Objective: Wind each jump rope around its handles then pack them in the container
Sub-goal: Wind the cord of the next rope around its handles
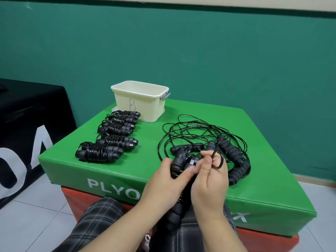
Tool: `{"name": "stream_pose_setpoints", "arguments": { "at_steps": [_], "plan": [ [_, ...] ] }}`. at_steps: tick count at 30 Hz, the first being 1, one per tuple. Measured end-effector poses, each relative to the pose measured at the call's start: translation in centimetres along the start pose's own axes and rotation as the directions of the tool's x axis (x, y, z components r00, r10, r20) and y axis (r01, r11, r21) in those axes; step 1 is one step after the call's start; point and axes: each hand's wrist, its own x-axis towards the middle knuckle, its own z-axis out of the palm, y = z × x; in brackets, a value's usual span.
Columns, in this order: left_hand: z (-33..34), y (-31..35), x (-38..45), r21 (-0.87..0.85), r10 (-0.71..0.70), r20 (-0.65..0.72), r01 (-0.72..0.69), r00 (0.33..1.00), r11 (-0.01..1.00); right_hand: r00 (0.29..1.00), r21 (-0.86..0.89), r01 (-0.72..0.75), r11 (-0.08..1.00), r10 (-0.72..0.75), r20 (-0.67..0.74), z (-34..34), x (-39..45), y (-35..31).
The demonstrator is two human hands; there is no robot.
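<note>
Black foam handles (183, 162) sit bunched in the left hand (164, 180), fingers curled round them, nearest of all, just in front of the green plyo box (254, 179). The right hand (211, 180) pinches a loop of cord (217, 159) over them: winding looks underway, and the next turn needs slack drawn from the loose tangle (203, 135) on the box. Beyond lie wound ropes (109, 137), then the cream container (140, 100). Its inside is hidden, and how many ropes the tangle holds is unclear.

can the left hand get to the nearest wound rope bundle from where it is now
Probably yes, but not right away: the way to the nearest bundle across the green box top looks free, yet the left hand has its grip on handles.
</note>
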Motion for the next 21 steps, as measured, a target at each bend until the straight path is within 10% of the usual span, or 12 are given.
{"name": "stream_pose_setpoints", "arguments": {
  "at_steps": [21],
  "plan": [
    [2.3, 2.2, -1.2, 0.426, 0.476, -0.024, -0.421, 0.879, 0.800, 0.917, -0.059, -0.279, 0.959, 0.284, 0.281, -3.0, -0.2, -0.2]
  ]
}}
